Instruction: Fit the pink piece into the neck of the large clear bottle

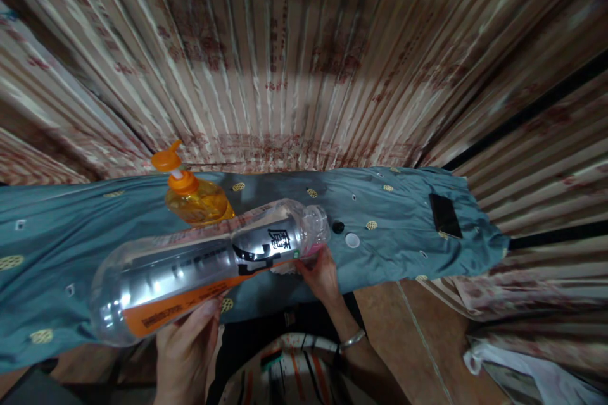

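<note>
A large clear plastic bottle [209, 266] with a silver and orange label lies tilted across the view, its open-looking neck pointing right. My left hand [190, 335] is closed around its lower side, near the base. My right hand [320, 275] is closed just below the neck, where a pinkish thing [314, 249] shows between fingers and bottle; most of it is hidden. Something whitish and crumpled [285, 269] peeks out under the bottle, beside the right fingers. Behind the bottle stands an orange pump bottle [197, 199] of yellow liquid.
A black cap [338, 227] and a white round cap [352, 240] lie right of the bottle neck. Farther right, a dark phone-like slab [445, 215] rests on the teal patterned cloth [399, 247]. Pleated curtains [294, 76] hang behind and to the right.
</note>
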`<state>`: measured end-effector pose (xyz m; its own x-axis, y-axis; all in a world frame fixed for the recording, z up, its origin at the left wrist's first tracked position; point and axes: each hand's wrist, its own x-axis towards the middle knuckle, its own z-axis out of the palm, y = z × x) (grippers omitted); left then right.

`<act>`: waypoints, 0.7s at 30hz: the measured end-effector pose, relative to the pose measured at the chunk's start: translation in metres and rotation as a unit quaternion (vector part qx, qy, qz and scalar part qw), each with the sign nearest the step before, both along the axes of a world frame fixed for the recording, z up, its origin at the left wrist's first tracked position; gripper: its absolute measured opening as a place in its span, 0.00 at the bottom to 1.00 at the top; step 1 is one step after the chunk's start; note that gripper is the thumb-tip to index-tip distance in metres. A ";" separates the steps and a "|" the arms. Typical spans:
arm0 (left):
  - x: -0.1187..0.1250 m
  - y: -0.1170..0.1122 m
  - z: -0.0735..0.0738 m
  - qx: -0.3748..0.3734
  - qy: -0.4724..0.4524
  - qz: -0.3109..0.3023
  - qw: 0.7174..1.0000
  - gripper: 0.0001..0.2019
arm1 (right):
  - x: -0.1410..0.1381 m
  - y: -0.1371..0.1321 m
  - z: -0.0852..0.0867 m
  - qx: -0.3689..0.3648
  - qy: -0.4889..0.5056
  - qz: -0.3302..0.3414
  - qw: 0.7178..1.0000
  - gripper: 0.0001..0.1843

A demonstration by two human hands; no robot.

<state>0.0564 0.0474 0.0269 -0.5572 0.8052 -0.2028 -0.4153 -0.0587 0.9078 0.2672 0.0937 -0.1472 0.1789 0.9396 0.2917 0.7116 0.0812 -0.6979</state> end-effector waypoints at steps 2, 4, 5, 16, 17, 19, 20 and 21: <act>-0.001 0.001 -0.001 0.000 0.008 -0.001 1.000 0.16 | 0.000 0.000 0.001 0.001 0.004 0.005 1.000 0.22; -0.001 0.001 -0.003 0.000 0.017 -0.001 1.000 0.17 | 0.000 0.000 0.002 0.000 0.006 0.005 1.000 0.23; -0.001 0.001 -0.003 0.000 0.020 -0.001 1.000 0.17 | 0.000 0.001 0.003 0.000 0.006 0.005 1.000 0.23; 0.000 0.002 -0.003 -0.001 -0.028 0.009 1.000 0.19 | 0.001 0.000 0.002 0.000 0.006 0.006 1.000 0.22; 0.000 0.003 -0.003 -0.002 -0.031 0.012 0.999 0.19 | 0.001 0.000 0.002 0.000 0.006 0.005 1.000 0.23; -0.001 0.003 -0.005 -0.006 -0.030 0.012 0.999 0.19 | 0.001 0.000 0.001 -0.001 0.006 0.003 1.000 0.23; -0.002 0.003 -0.005 -0.011 -0.029 0.008 0.999 0.19 | 0.000 0.000 0.001 -0.002 0.006 0.001 1.000 0.24; -0.002 0.003 -0.006 -0.015 -0.028 0.003 1.000 0.19 | 0.000 0.000 0.001 -0.004 0.005 -0.001 1.000 0.24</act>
<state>0.0540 0.0500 0.0214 -0.5492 0.7951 -0.2572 -0.4646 -0.0347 0.8848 0.2675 0.0940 -0.1467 0.1843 0.9413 0.2828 0.7042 0.0742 -0.7061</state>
